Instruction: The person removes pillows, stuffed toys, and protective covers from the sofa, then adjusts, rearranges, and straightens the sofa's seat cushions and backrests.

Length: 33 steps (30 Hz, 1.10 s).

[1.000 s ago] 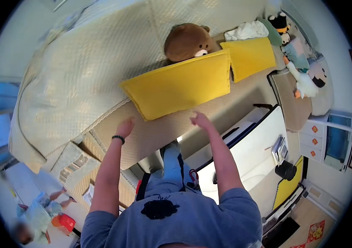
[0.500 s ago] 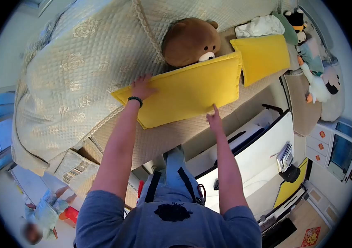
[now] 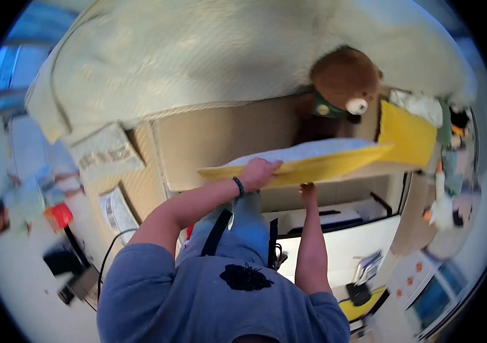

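Yellow cushion (image 3: 335, 167) is in front of the brown teddy bear (image 3: 343, 77), at the front edge of the sofa seat (image 3: 215, 137). Our hands are apart: left hand (image 3: 259, 173) clamped on its near edge, right hand (image 3: 308, 191) by the underside, can't tell if it's gripping. Probably light, soft, not slippery; we'd hold both ends. Long axis runs left-right, pale face up, yellow towards us.
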Motion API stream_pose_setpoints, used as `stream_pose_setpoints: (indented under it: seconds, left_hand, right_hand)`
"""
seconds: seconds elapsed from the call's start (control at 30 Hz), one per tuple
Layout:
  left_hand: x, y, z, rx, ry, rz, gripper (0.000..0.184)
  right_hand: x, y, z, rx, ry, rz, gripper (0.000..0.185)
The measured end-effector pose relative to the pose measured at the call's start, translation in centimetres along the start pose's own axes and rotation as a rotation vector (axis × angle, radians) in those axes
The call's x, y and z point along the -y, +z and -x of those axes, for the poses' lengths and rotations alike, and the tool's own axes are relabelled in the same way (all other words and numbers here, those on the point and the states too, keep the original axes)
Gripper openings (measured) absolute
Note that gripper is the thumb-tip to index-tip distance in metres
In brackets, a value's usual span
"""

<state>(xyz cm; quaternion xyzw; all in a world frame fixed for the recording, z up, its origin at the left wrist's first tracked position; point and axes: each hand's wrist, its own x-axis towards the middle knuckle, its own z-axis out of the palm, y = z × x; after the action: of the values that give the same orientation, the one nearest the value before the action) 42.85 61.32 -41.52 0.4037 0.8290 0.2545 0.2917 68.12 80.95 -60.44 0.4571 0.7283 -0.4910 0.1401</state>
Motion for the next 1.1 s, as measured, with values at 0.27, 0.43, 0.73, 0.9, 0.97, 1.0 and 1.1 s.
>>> stream_pose_setpoints:
  seconds: [0.27, 0.43, 0.73, 0.9, 0.97, 1.0, 1.1]
  left_hand:
    - [3.2, -4.0, 16.8, -0.217, -0.115, 0.108, 0.034]
    - [6.9, -6.6, 29.4, -0.378, -0.288, 0.064, 0.028]
    - [6.7, -11.0, 55.2, -0.913, -0.859, 0.518, 0.027]
    - [20.1, 0.0, 60.6, -0.572, -1.157, -0.948, 0.060]
    - [29.4, 8.4, 63.0, 0.148, -0.984, -0.312, 0.073]
    - [32.0, 8.5, 60.2, 0.141, -0.945, -0.344, 0.073]
    - [31.8, 6.6, 50.4, -0.128, -0.762, 0.058, 0.048]
  right_hand:
    - [7.2, 2.1, 4.5, 0.291, -0.295, 0.712, 0.034]
    - [9.7, 8.2, 6.4, 0.393, -0.359, 0.599, 0.033]
    - [17.5, 18.4, 15.2, 0.430, -0.660, 0.704, 0.032]
    - [17.1, 20.5, 20.3, 0.459, -0.669, 0.644, 0.030]
    - [16.9, 19.7, 22.3, 0.445, -0.623, 0.640, 0.030]
    - [16.1, 18.9, 22.8, 0.480, -0.621, 0.740, 0.030]
    - [13.6, 15.0, 23.4, 0.454, -0.540, 0.778, 0.031]
